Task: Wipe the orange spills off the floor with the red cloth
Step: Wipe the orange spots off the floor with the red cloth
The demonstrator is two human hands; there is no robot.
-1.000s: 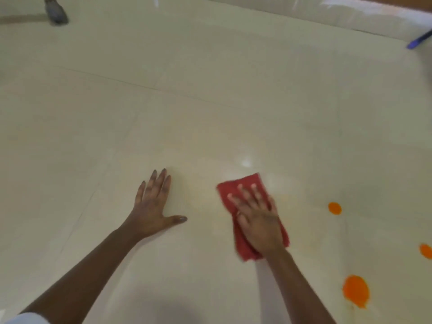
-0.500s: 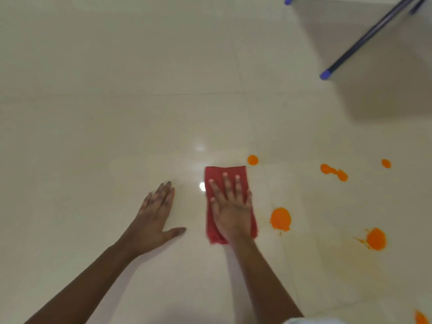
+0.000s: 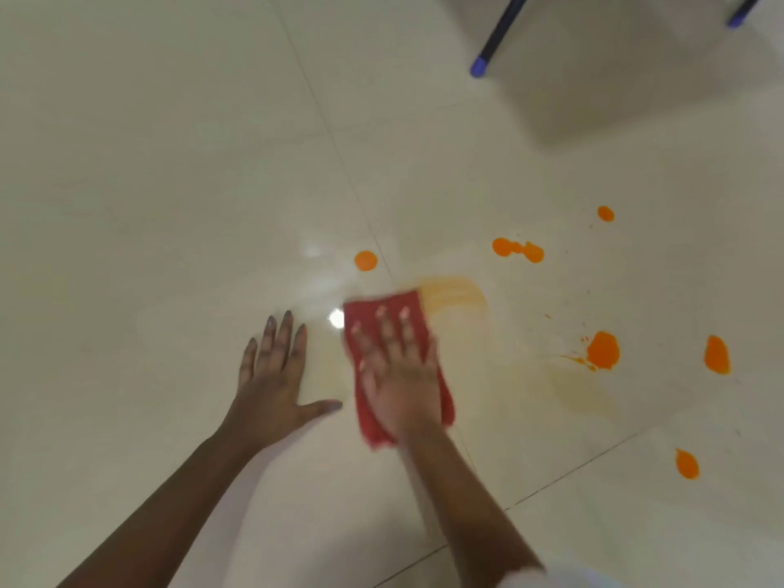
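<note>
the cloth (image 3: 396, 367) lies on the floor (image 3: 169, 205) with its long axis running away from the person, far end tipped slightly left. half a second back a blob sat just right of it; now only a pale orange smear (image 3: 458, 292) fans off its far right corner. right hand (image 3: 401, 375) is spread flat, pressing the cloth. left hand (image 3: 275, 375) is open, palm on bare tile beside it. more spills (image 3: 602, 350) remain to the right
</note>
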